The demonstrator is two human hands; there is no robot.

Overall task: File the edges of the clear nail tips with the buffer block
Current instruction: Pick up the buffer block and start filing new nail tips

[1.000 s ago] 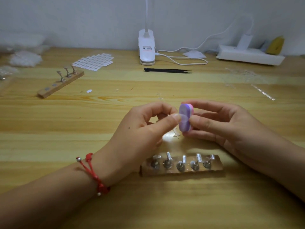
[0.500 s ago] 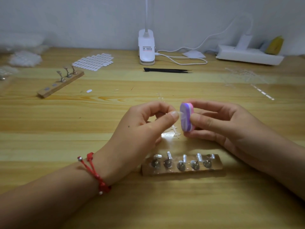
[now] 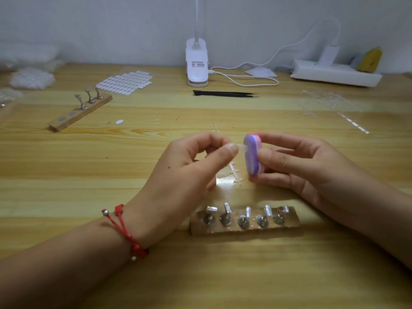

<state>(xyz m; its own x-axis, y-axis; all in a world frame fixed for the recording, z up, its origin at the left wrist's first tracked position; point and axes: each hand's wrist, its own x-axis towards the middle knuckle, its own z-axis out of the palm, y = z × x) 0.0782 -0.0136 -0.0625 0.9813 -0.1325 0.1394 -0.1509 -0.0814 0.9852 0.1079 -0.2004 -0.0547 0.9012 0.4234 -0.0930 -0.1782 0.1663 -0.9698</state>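
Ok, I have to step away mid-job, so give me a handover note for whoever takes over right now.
Left hand pinches a clear nail tip between thumb and forefinger.
Right hand grips the buffer block upright, purple face meeting the tip's edge.
Five-peg wooden stand sits just nearer the person; clear sprue lies between the hands.
Done: cannot tell how many tips.
Left: finish this edge, then any others.

Your left hand (image 3: 189,166) has drawn back a little toward the left of centre frame, so its thumb no longer overlaps the buffer (image 3: 252,155). The tip (image 3: 242,148) it pinches now shows in the gap, its end touching the buffer's purple face. Your right hand (image 3: 301,166) has raised the buffer slightly and turned it, so more of that purple face shows.
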